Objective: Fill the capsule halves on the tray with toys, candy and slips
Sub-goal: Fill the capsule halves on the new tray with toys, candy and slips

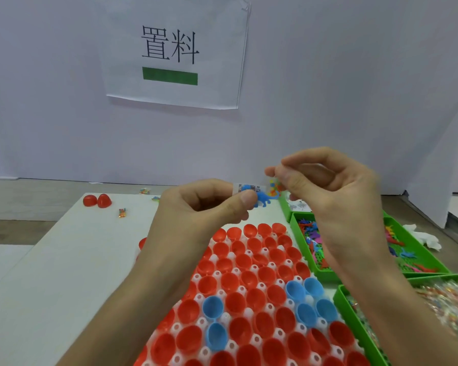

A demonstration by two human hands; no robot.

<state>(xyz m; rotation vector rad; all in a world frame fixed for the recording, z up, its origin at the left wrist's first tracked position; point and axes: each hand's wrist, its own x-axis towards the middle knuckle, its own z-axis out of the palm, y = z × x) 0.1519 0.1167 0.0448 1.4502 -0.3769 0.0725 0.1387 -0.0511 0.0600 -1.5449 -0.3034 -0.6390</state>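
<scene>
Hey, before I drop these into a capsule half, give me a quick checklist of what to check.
1. Toy in hand: left hand pinches a blue dinosaur. Ok.
2. Slip in hand: a paper slip sits in the same pinch. Ok.
3. Candy in hand: right hand has curled fingers beside colourful bits; held or not, cannot tell.
4. Free capsule halves: those in view on the tray are empty. Ok.
5. Way down: nothing between hands and tray. Ok.
</scene>
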